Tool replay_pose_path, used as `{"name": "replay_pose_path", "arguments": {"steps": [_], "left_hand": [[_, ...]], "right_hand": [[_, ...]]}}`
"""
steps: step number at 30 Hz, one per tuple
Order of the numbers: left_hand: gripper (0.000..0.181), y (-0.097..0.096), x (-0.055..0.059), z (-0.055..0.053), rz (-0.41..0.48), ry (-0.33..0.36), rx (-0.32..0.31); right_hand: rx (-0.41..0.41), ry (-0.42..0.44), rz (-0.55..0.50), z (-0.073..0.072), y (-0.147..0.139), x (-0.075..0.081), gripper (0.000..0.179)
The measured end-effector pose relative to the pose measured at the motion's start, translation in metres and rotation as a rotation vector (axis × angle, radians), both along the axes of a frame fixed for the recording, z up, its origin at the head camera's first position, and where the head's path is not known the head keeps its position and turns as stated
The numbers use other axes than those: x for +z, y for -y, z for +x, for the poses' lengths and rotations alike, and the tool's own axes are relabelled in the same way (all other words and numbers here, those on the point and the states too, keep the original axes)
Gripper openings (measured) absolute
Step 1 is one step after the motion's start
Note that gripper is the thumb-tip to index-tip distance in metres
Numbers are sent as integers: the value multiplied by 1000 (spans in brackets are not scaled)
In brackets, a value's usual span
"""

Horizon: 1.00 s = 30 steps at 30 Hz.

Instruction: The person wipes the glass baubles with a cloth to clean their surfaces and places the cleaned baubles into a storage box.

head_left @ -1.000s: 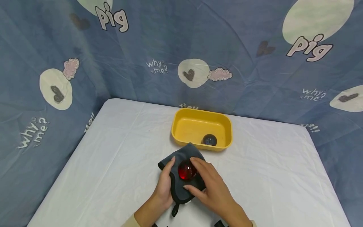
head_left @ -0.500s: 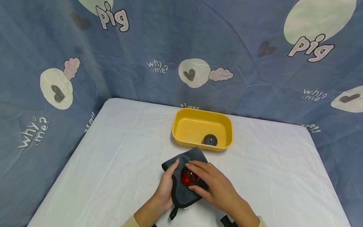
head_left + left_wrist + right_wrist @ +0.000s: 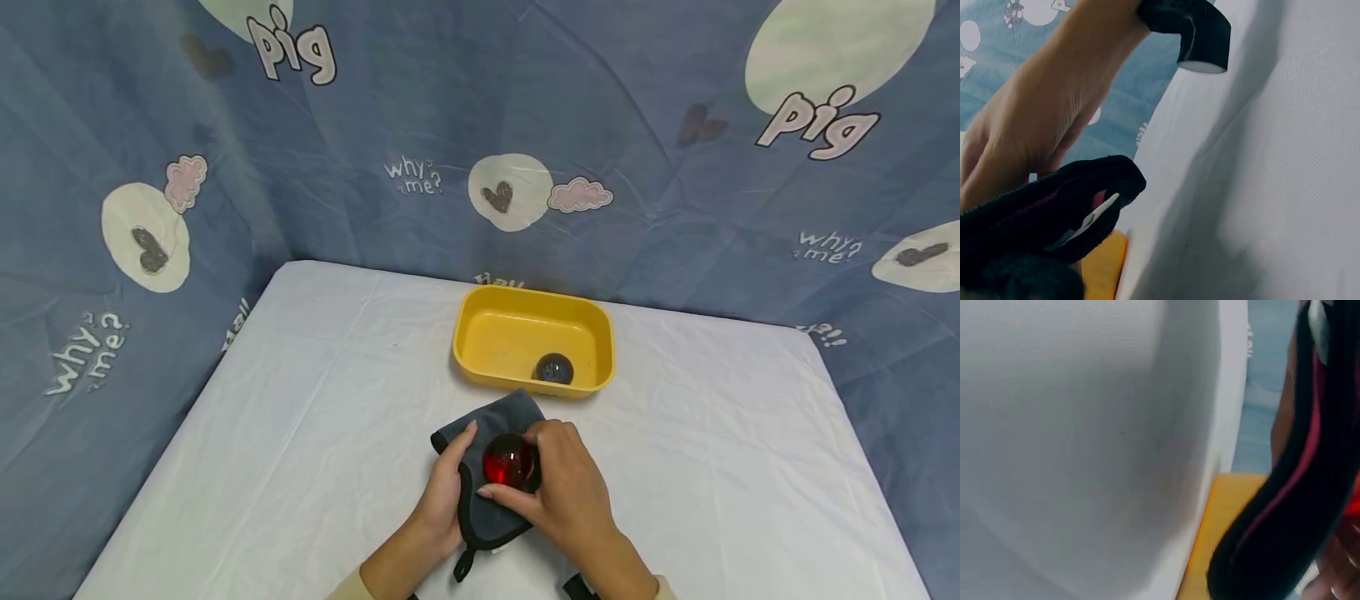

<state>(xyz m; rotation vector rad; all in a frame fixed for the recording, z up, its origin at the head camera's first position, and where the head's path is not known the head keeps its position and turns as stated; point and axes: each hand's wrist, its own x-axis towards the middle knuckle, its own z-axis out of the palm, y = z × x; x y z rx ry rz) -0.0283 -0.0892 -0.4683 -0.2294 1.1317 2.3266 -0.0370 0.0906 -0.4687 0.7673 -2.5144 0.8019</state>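
A clear red ball [image 3: 507, 462] lies on a folded dark grey cloth [image 3: 487, 518] with black edging and a small hanging loop. My left hand [image 3: 437, 504] supports the cloth from the left, its thumb on top and the other fingers hidden beneath. The right hand [image 3: 576, 492] grips the ball from the right, thumb at its near side and fingers curled at its far right. In the left wrist view the folded cloth [image 3: 1041, 209] fills the lower left. The right wrist view shows the cloth's folded edge [image 3: 1291, 487] with a sliver of red ball [image 3: 1354, 503] behind it.
Just beyond the cloth, a yellow tray [image 3: 495, 333] stands on the white-covered table [image 3: 337, 417] with a dark glassy ball [image 3: 554, 368] inside. A printed blue curtain [image 3: 420, 83] borders the table at the back and sides.
My right fingers have slid from over the ball to its right side and curled more, uncovering its top. Cloth and ball have shifted slightly right and toward me over the second.
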Motion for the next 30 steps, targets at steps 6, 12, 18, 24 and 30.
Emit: {"name": "replay_pose_path", "arguments": {"steps": [6, 12, 18, 24, 30], "left_hand": [[78, 5, 0, -2, -7, -11, 4], [80, 7, -1, -1, 20, -4, -8], [79, 5, -3, -1, 9, 2, -3], [81, 1, 0, 1, -10, 17, -2], [79, 1, 1, -1, -15, 11, 3]], "right_hand": [[154, 126, 37, 2, -12, 11, 75], [250, 195, 124, 3, -17, 23, 65], [192, 157, 103, 1, -12, 21, 60], [29, 49, 101, -3, -6, 13, 64], [47, 95, 102, -2, -11, 14, 74]]}}
